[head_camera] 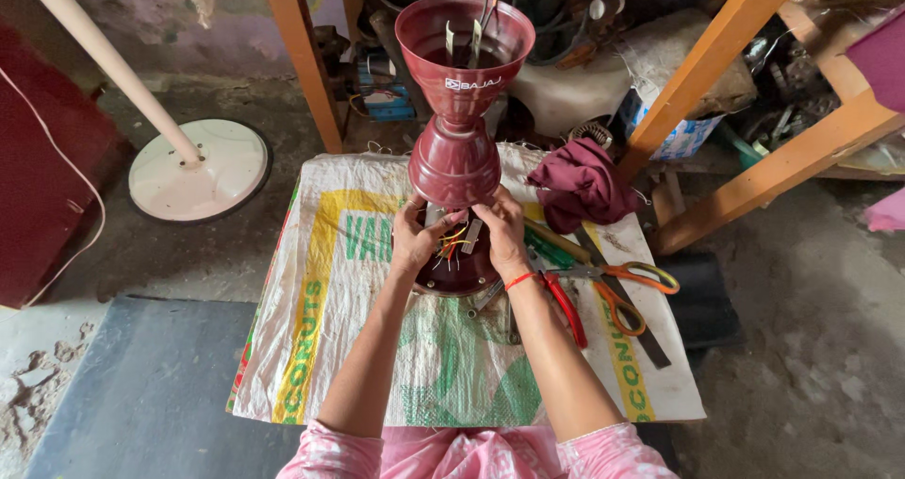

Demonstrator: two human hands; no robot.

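Observation:
A maroon ceiling-fan motor body (462, 270) lies on a woven plastic sack (320, 328) spread over a low table. Two maroon cup-shaped canopy covers (459, 158) stand stacked on its down rod, the upper one (464, 41) flaring open toward me with wires sticking out. My left hand (415, 237) and my right hand (500, 229) meet just below the lower cover, fingers pinching the bundle of coloured wires (452, 241) above the motor. An orange thread band circles my right wrist.
Orange-handled scissors (617, 286), red-handled pliers (566, 309), a green-handled tool and a dark flat bar lie right of the motor. A maroon cloth (580, 182) sits at the back right. Orange wooden frame legs (302, 59) and a white pedestal fan base (198, 168) stand nearby.

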